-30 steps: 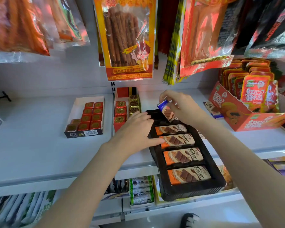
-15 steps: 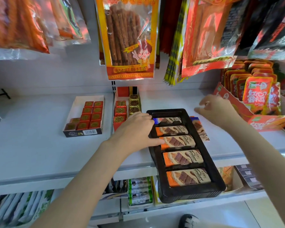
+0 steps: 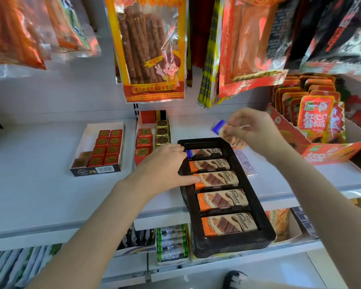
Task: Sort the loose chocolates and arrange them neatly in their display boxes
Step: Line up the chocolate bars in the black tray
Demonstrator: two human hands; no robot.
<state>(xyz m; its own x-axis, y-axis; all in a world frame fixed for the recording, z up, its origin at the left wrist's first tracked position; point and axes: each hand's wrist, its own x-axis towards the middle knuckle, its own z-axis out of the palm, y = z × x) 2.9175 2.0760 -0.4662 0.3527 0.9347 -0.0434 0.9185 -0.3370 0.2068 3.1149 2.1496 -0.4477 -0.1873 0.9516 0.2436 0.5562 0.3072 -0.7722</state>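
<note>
**Chocolate tray loading: right hand holds a bar above the far end**

The black tray (image 3: 256, 202) lies on the white shelf (image 3: 40, 184), its near end overhanging the shelf edge. It contains five bars in a row from far to near: one blue-ended bar (image 3: 204, 152) in the farthest slot and four orange-ended bars (image 3: 223, 200) in the slots nearer.

The left hand (image 3: 165, 167) rests on the tray's left rim, fingers relaxed, thumb touching the left end of the third bar.

The right hand (image 3: 252, 130) pinches a blue-ended chocolate bar (image 3: 220, 127) between thumb and fingers, raised above the tray's far right corner.

One more loose bar (image 3: 246, 163) lies flat on the shelf, just beside the tray's right wall.

To the left stand a white box of red squares (image 3: 104, 149) and a box of red and gold squares (image 3: 152, 138). A red carton of pouches (image 3: 313, 122) stands at the right.
</note>
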